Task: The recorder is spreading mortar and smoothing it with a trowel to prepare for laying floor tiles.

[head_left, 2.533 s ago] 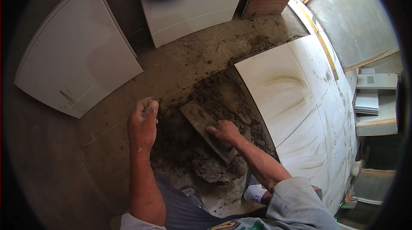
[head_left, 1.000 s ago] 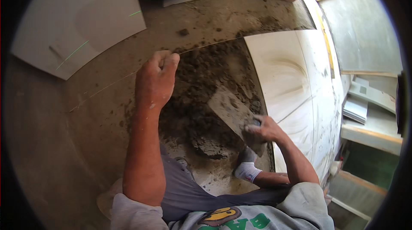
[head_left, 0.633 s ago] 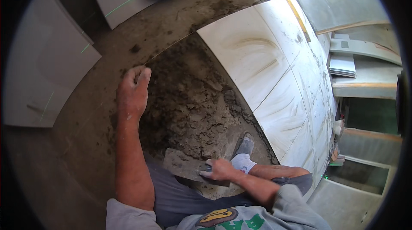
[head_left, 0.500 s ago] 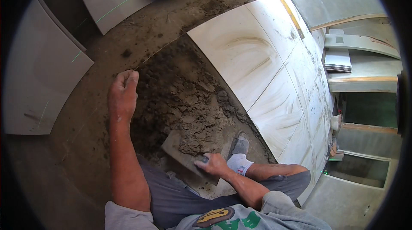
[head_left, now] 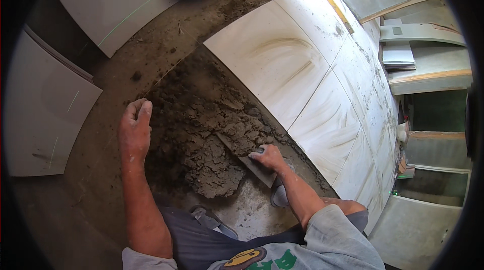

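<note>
My left hand (head_left: 135, 126) is closed, its fingertips pinching a thin string (head_left: 170, 70) that runs taut toward the near corner of the laid tiles. In my right hand (head_left: 269, 158) is a flat metal trowel (head_left: 260, 173), gripped by its handle. The trowel is tilted, with its far edge against a mound of wet grey mortar (head_left: 212, 161). Lumpy mortar spreads over the floor between my two hands and up to the tile edge.
Large white floor tiles (head_left: 292, 50), smeared with mortar, lie to the right. Big pale slabs (head_left: 48, 118) stand at the left. My shoes (head_left: 279, 195) rest close to the mortar. A yellow level-like bar (head_left: 330, 3) lies at the far right, and stacked tiles (head_left: 398, 55) lie beyond.
My right hand has moved the trowel forward and right, away from my legs, leaving a mortar mound and bare floor visible. The left hand still holds the string, with the whole view slightly shifted.
</note>
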The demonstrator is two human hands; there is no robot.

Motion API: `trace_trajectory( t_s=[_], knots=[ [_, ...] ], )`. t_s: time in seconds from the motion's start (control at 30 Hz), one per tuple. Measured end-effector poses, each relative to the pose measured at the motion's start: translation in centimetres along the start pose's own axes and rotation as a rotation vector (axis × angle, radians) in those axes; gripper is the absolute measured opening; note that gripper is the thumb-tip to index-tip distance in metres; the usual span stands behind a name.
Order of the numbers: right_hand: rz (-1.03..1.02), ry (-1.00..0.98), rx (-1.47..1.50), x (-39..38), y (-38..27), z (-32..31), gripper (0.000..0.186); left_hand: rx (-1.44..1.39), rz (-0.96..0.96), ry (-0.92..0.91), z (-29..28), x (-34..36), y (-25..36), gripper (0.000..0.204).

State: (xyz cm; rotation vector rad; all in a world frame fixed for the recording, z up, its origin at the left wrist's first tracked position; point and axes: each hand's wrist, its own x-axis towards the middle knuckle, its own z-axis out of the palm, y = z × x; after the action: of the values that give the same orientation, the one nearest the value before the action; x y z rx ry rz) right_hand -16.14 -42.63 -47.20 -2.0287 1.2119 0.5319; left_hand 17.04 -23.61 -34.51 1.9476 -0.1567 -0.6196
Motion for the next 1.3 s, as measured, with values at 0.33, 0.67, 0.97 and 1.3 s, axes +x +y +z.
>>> trace_trajectory(
  t_s=[0.33,0.67,0.97,1.3],
  knots=[
    [0.072,-0.185,0.209,-3.1,-1.3,0.4,0.064,0.026,0.089,0.055,-1.8,-0.3,-1.0,0.038],
    [-0.013,-0.222,0.197,-0.9,-3.5,-4.8,0.073,-0.053,0.083,-0.026,0.1,0.0,-0.3,0.036],
    [0.142,-0.044,0.256,2.0,1.6,-2.9,0.083,0.020,0.053,-0.037,0.3,-1.0,0.5,0.038],
    [0.014,0.007,0.152,1.7,0.5,-1.0,0.064,0.024,0.036,-0.076,2.5,0.6,-0.5,0.035]
  ],
)
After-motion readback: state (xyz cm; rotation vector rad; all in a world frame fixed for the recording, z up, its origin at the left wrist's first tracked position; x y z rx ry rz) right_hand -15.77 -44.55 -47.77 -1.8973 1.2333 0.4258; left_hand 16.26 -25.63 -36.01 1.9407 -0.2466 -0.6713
